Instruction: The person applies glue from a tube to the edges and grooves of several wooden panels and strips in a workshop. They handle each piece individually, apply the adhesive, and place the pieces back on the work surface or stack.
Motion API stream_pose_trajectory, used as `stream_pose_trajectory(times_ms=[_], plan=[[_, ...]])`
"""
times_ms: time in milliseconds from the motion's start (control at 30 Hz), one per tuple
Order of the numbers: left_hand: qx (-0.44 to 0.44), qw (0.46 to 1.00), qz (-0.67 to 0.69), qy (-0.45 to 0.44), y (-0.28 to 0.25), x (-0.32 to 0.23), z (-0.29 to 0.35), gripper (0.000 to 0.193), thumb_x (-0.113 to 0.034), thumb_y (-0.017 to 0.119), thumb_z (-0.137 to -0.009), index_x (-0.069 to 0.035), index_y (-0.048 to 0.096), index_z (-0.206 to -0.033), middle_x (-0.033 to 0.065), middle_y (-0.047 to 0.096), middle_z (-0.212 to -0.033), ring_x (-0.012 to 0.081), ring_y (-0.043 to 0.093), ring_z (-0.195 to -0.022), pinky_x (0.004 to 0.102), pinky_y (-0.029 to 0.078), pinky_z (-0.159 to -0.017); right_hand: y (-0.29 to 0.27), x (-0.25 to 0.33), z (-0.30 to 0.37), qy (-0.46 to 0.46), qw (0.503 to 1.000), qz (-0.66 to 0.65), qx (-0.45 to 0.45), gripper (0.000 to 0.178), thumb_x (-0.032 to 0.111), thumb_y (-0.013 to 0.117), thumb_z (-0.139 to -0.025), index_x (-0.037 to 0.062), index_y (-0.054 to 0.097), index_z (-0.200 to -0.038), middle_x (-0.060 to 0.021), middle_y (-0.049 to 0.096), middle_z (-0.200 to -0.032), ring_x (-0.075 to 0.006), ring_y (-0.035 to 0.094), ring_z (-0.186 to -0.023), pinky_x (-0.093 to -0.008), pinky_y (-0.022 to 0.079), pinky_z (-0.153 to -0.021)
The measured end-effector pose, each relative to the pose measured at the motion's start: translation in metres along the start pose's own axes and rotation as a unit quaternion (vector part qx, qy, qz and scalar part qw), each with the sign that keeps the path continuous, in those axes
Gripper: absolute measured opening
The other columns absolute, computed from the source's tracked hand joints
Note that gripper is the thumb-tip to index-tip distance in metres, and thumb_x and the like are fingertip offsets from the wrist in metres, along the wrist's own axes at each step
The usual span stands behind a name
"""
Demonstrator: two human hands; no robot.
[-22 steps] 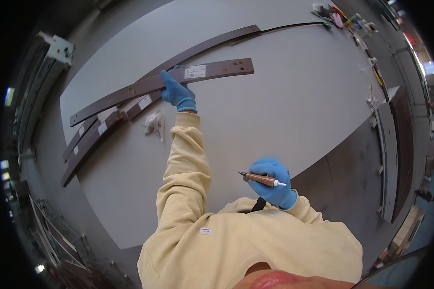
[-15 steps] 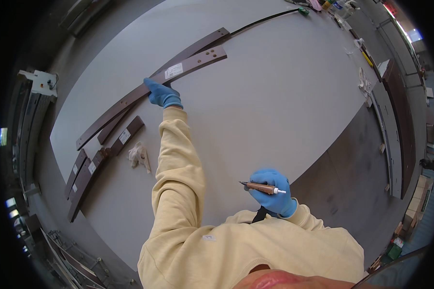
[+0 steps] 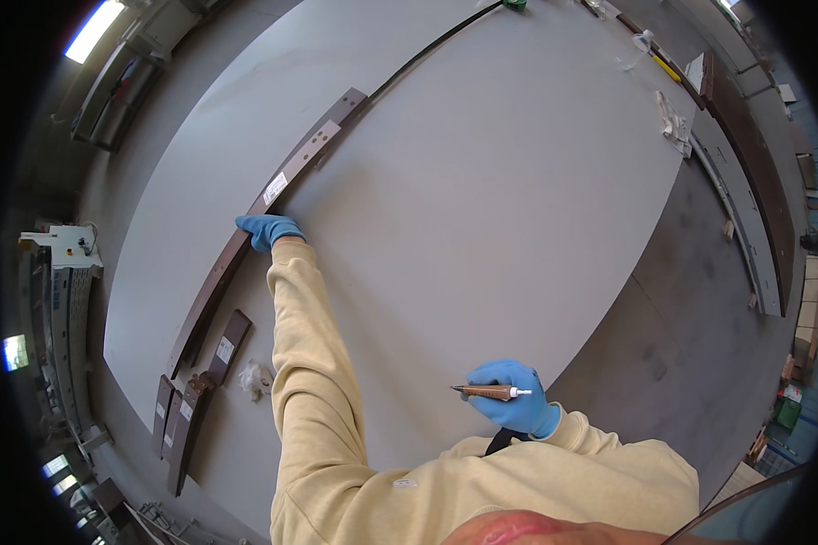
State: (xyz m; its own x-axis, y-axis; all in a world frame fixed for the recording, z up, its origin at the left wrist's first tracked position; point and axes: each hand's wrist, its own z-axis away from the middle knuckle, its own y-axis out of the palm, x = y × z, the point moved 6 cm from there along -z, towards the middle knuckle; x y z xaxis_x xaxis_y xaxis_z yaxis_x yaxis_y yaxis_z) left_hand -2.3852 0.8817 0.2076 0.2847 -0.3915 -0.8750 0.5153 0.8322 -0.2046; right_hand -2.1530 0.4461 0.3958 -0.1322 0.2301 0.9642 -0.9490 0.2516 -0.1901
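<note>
My left hand, in a blue glove, reaches out and is closed around the middle of a long dark brown board. The board has a white label and several round holes near its far end. Another long brown board lies beneath and alongside it, mostly covered by it. In my right hand, also gloved in blue, is a brown touch-up pen with a dark tip and a white end. This hand is close to my chest, and the pen's tip points left, touching nothing.
Shorter labelled brown boards lie at the left edge of the large pale table, beside a crumpled white cloth. A dark strip leads toward a green item at the far side. Long panels stand at the right.
The view has turned, so the boards appear lower and further left. The held board now lies more nearly in line with the one beneath. Both hands keep their holds.
</note>
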Motion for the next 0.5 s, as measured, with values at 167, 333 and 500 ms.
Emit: stream_pose_trajectory(times_ms=[167,333,500], plan=[[0.043,0.993,-0.106,-0.012,0.02,0.016,-0.009,0.086,-0.073,0.047,-0.095,0.004,0.06,-0.133,0.0197,0.071,-0.124,0.0344,0.069,-0.107,0.0407,0.054,-0.093,-0.003,-0.013,-0.002,0.031,0.999,0.008,0.037,0.01,0.011,0.073,-0.081,0.0059,0.076,-0.089,-0.0126,0.067,-0.073,-0.0304,0.062,-0.064,-0.0386,0.049,-0.059],[0.075,0.996,-0.022,-0.038,0.032,0.015,-0.061,0.075,-0.066,0.051,-0.099,-0.003,0.057,-0.139,0.0097,0.07,-0.126,0.0282,0.067,-0.107,0.0353,0.058,-0.085,0.003,-0.007,-0.004,0.013,1.0,-0.017,0.019,0.011,0.011,0.074,-0.081,0.0059,0.076,-0.09,-0.0126,0.067,-0.073,-0.0292,0.062,-0.064,-0.0381,0.049,-0.059],[0.212,0.959,0.174,-0.063,0.044,0.024,-0.032,0.057,-0.049,0.052,-0.104,-0.008,0.053,-0.144,0.007,0.062,-0.139,0.0244,0.061,-0.119,0.0393,0.062,-0.091,0.001,-0.011,0.003,0.028,0.999,-0.031,0.004,0.011,0.012,0.074,-0.082,0.0061,0.077,-0.091,-0.0126,0.066,-0.073,-0.0287,0.061,-0.061,-0.0369,0.049,-0.058]])
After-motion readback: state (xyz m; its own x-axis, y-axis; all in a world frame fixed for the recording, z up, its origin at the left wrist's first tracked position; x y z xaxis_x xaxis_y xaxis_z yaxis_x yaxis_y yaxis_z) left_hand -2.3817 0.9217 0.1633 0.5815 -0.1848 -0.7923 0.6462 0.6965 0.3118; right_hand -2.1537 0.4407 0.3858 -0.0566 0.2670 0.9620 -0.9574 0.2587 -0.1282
